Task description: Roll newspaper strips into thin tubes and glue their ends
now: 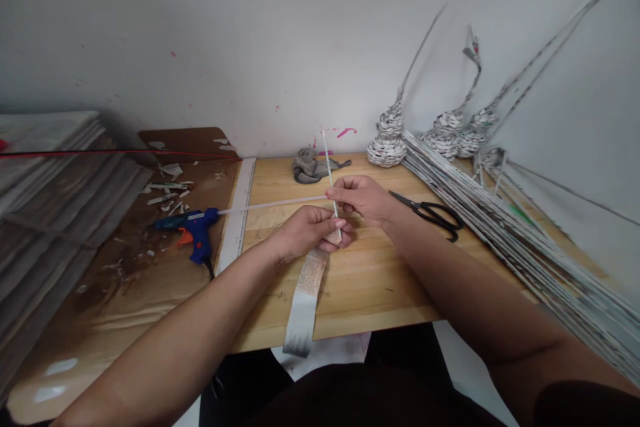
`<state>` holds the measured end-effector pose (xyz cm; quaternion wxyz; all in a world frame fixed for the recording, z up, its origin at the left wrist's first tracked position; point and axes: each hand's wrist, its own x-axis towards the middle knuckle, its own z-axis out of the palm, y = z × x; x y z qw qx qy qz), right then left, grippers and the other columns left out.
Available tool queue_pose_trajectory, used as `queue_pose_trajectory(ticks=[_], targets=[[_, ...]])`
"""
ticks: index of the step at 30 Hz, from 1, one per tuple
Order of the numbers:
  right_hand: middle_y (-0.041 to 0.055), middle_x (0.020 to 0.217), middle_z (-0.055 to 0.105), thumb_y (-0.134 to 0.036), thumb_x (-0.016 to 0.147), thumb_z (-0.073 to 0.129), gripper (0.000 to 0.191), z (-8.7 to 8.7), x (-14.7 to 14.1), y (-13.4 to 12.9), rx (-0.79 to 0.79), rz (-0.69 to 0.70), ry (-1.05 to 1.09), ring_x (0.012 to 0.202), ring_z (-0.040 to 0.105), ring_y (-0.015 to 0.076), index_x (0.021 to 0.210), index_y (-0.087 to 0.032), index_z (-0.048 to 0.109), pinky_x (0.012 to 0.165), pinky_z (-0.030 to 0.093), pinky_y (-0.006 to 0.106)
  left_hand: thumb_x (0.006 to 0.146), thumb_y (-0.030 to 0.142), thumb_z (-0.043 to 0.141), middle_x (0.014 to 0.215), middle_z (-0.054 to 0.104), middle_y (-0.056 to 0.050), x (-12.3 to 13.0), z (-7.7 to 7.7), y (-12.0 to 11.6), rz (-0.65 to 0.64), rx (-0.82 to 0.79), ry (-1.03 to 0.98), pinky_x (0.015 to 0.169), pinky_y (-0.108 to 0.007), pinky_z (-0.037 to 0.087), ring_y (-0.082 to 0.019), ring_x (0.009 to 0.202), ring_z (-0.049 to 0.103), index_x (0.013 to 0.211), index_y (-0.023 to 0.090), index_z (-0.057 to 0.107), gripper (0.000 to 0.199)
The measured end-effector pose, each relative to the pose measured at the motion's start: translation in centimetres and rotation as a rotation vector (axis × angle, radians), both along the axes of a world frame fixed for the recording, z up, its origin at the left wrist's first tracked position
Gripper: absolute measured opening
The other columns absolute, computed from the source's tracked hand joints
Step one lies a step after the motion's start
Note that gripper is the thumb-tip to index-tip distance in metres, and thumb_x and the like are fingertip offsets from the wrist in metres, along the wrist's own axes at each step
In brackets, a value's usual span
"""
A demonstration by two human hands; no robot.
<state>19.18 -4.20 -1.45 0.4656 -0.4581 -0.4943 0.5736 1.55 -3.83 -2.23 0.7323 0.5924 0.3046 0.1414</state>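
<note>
A newspaper strip [304, 297] hangs from my left hand [313, 230] over the table's front edge. Its upper part is rolled into a thin paper tube [327, 159] that points up and slightly left. My left hand is closed on the strip where it turns into the roll. Just above and to the right, my right hand [361, 197] pinches the tube between thumb and fingers. On the left lies a blue hot glue gun [199, 230] with an orange trigger; a long pale glue stick [273, 205] runs from its back toward my right hand.
Black scissors [433, 210] lie right of my hands, beside a bundle of long paper tubes [480, 227]. Several woven paper gourd shapes [387, 140] stand against the wall. A grey cloth [307, 165] lies behind; stacked newspapers [55, 213] and paper scraps [170, 193] are left.
</note>
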Motion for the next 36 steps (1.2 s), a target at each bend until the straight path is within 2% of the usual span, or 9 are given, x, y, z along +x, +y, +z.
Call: queue_pose_trajectory(ticks=[4,8,10,13,15,20,25,30,36], targets=[[-0.0011,0.061,0.06,-0.043,0.073,0.076,0.032,-0.2,0.35,0.14,-0.027,0.179,-0.037,0.05,0.047,0.0059,0.081,-0.012,0.069,0.045,0.032,0.019,0.081,0.047,0.068,0.088,0.072,-0.01,-0.03,0.13,0.01,0.012,0.012,-0.007,0.078,-0.033,0.052,-0.017,0.084,0.067,0.091,0.013,0.071,0.035],[-0.0057,0.051,0.051,-0.039,0.065,0.082,0.033,-0.37,0.31,0.22,-0.035,0.054,0.015,0.044,0.04,0.0043,0.065,-0.015,0.06,0.041,0.028,0.018,0.081,0.048,0.067,0.091,0.072,-0.011,0.0,0.12,-0.11,-0.015,-0.003,0.001,0.077,-0.032,0.052,-0.018,0.085,0.067,0.095,0.013,0.071,0.038],[-0.0058,0.052,0.051,-0.041,0.065,0.082,0.035,-0.32,0.32,0.2,-0.029,0.021,0.03,0.045,0.042,0.0043,0.065,-0.015,0.06,0.041,0.028,0.018,0.081,0.049,0.067,0.09,0.073,-0.011,-0.01,0.11,-0.17,-0.016,-0.013,0.009,0.076,-0.032,0.052,-0.018,0.083,0.067,0.096,0.012,0.07,0.04],[-0.0018,0.059,0.058,-0.046,0.072,0.076,0.035,-0.14,0.41,0.12,-0.04,0.136,0.021,0.05,0.048,0.0058,0.081,-0.012,0.069,0.043,0.032,0.018,0.08,0.049,0.068,0.088,0.072,-0.011,-0.02,0.07,-0.14,-0.003,-0.005,-0.009,0.073,-0.031,0.052,-0.017,0.081,0.067,0.095,0.011,0.071,0.041],[-0.0016,0.058,0.058,-0.044,0.072,0.077,0.035,-0.08,0.36,0.07,-0.045,0.175,0.01,0.049,0.047,0.0058,0.083,-0.012,0.07,0.043,0.032,0.018,0.08,0.049,0.068,0.089,0.072,-0.011,0.01,-0.01,-0.09,-0.003,0.003,-0.014,0.073,-0.031,0.053,-0.018,0.081,0.067,0.094,0.011,0.07,0.041],[-0.0064,0.049,0.049,-0.041,0.064,0.083,0.037,-0.18,0.06,0.09,-0.031,0.016,0.039,0.042,0.04,0.0037,0.062,-0.015,0.057,0.039,0.025,0.018,0.082,0.049,0.066,0.087,0.072,-0.01,0.1,-0.26,-0.02,-0.033,0.026,0.011,0.072,-0.029,0.053,-0.016,0.08,0.067,0.095,0.012,0.07,0.039],[-0.001,0.06,0.058,-0.046,0.073,0.075,0.036,-0.14,0.38,0.08,-0.042,0.175,0.01,0.052,0.049,0.0065,0.083,-0.012,0.071,0.044,0.032,0.018,0.082,0.049,0.065,0.087,0.072,-0.01,-0.01,-0.06,0.04,-0.01,0.055,0.002,0.073,-0.031,0.054,-0.017,0.081,0.067,0.094,0.011,0.07,0.04],[-0.0053,0.052,0.049,-0.041,0.065,0.081,0.032,-0.22,0.06,0.12,0.039,0.004,-0.014,0.047,0.04,0.0049,0.065,-0.014,0.064,0.043,0.028,0.019,0.082,0.05,0.064,0.09,0.072,-0.011,0.0,0.08,0.0,-0.023,0.066,0.022,0.073,-0.03,0.053,-0.017,0.084,0.067,0.096,0.012,0.07,0.041],[0.0,0.066,0.057,-0.048,0.073,0.073,0.036,0.14,0.46,0.17,0.047,0.049,-0.05,0.057,0.047,0.0079,0.085,-0.014,0.073,0.045,0.03,0.02,0.083,0.05,0.063,0.087,0.072,-0.008,-0.02,-0.7,0.24,-0.06,0.08,0.03,0.073,-0.029,0.054,-0.016,0.08,0.066,0.093,0.014,0.071,0.038]])
